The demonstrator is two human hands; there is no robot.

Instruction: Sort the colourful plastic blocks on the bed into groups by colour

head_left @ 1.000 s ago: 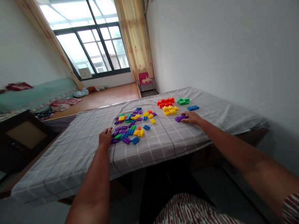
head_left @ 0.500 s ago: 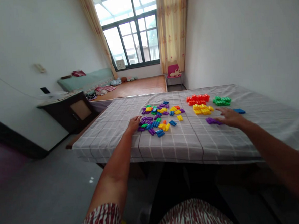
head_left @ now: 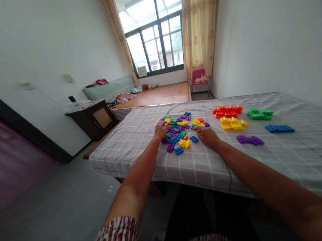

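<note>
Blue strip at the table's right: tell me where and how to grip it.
Pinch the blue strip across its middle with the right hand, likely best from above and the near side: it lies flat, long side toward you, with the purple blocks apart on its left.

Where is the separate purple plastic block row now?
In the head view's right half, the separate purple plastic block row lies on the grey checked cloth, below and right of the yellow plastic block cluster.

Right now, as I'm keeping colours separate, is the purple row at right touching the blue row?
Apart. The head view shows a strip of checked cloth between the purple row and the blue row.
</note>
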